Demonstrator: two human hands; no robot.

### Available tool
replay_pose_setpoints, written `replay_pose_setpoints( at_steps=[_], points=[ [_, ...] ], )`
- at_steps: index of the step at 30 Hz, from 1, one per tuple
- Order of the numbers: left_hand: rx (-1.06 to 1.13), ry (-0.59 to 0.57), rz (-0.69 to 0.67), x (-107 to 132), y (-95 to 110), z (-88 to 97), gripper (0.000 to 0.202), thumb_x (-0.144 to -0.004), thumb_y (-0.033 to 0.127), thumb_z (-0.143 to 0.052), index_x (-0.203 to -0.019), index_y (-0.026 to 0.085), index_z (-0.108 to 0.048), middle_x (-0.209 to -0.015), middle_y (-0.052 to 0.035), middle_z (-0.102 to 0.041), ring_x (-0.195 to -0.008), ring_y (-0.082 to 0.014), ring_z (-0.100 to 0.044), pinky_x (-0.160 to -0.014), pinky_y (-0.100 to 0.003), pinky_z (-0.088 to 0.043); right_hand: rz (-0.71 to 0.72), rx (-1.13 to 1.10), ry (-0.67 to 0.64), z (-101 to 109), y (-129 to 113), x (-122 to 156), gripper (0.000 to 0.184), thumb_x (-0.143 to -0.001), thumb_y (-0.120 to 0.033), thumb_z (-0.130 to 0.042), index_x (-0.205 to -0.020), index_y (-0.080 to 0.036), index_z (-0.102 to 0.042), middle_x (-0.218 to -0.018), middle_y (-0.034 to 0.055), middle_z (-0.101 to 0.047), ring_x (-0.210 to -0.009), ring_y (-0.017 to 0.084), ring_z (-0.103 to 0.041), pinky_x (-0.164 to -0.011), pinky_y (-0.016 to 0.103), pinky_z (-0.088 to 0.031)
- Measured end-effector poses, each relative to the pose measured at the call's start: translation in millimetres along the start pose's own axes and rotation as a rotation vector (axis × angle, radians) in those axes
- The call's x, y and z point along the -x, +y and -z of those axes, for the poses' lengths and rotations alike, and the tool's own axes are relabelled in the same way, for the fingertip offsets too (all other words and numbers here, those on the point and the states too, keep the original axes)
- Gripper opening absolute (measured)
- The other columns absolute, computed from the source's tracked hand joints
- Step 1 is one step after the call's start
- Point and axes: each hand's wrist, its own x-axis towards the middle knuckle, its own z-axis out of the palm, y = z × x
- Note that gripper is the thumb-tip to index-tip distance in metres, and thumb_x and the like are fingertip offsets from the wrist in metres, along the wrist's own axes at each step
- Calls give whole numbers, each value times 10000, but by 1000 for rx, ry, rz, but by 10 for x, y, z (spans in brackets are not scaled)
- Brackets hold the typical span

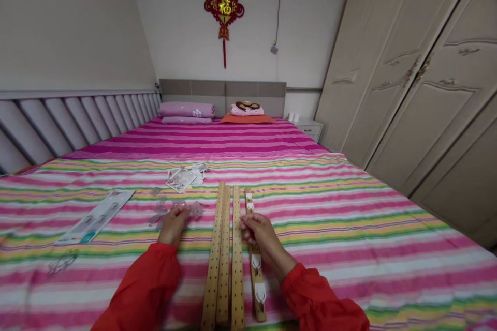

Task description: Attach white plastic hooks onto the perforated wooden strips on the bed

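My left hand is closed, fingertips pressed together beside small clear plastic pieces on the striped sheet. Whether one is in its grip is too blurred to tell. Over the rightmost wooden strip, my right hand makes a pinch; a small pale bit shows at its fingertips. White adhesive hooks sit along that strip, some above and some below my hand, which hides its middle. Left of it lie three wooden strips with rows of holes, side by side and lengthwise.
A long blister pack of hooks lies at left, with a tangle of clear loops nearer me. Opened packaging is piled beyond my left hand. Folded bedding rests at the headboard. A wardrobe stands at right.
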Motion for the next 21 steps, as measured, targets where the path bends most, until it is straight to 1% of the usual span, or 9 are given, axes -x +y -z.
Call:
replay_pose_setpoints(
  at_steps=[2,4,5,7,9,11,15,17,21],
  points=[
    [228,-121,165,145,57,29,175,-609,301,-677,-636,163,-573,-523,43,-537,-447,-68,-466,-426,-181,-364,-6,-2,-49,-96,16,82,205,-606,-327,-723,-640,-149,-627,-520,-17,-616,-364,61,-456,-343,173,-295],
    [383,-208,270,311,106,38,197,-588,263,-718,-692,165,-583,-572,42,-550,-479,-58,-496,-418,-155,-360,-3,-6,-92,-181,27,162,216,-614,-340,-725,-637,-145,-635,-522,-12,-618,-372,62,-456,-349,173,-292],
    [423,-228,278,399,124,34,215,-587,254,-729,-724,167,-588,-617,33,-574,-526,-62,-534,-441,-148,-386,1,-9,-113,-215,29,201,222,-621,-348,-724,-638,-143,-640,-530,-8,-621,-375,60,-456,-353,174,-294],
    [440,-238,215,579,150,10,256,-607,291,-736,-784,173,-594,-733,6,-626,-660,-89,-605,-539,-161,-460,1,-18,-145,-259,29,271,237,-636,-367,-721,-644,-141,-650,-549,-1,-627,-382,60,-461,-359,176,-299],
    [347,-239,70,753,166,-21,284,-650,371,-713,-824,180,-595,-813,-18,-655,-767,-131,-635,-646,-212,-509,-13,-45,-160,-270,28,322,257,-650,-392,-716,-660,-142,-658,-561,2,-628,-387,62,-466,-360,176,-298],
    [186,-228,-156,901,174,-46,266,-706,415,-656,-837,190,-600,-860,-38,-669,-849,-173,-639,-742,-277,-523,-27,-82,-155,-253,27,349,279,-664,-416,-709,-685,-141,-665,-567,4,-626,-391,63,-469,-359,174,-295],
    [-162,-192,-618,1074,148,-73,166,-793,356,-545,-854,233,-639,-943,-64,-684,-962,-208,-620,-872,-344,-494,10,-126,-142,-178,5,341,288,-695,-426,-694,-708,-140,-661,-577,5,-622,-393,59,-464,-363,172,-295],
    [-273,-200,-755,1105,118,-92,158,-813,297,-507,-861,246,-648,-953,-68,-693,-962,-202,-626,-870,-337,-497,38,-124,-150,-142,-22,324,277,-697,-418,-696,-712,-143,-657,-582,0,-622,-387,57,-459,-361,172,-290],
    [-331,-208,-901,1122,102,-161,177,-832,210,-470,-881,244,-636,-962,-68,-701,-945,-177,-640,-827,-299,-515,72,-87,-137,-75,-74,289,261,-695,-406,-703,-702,-150,-651,-601,-5,-631,-381,48,-449,-367,172,-290]
  ],
)
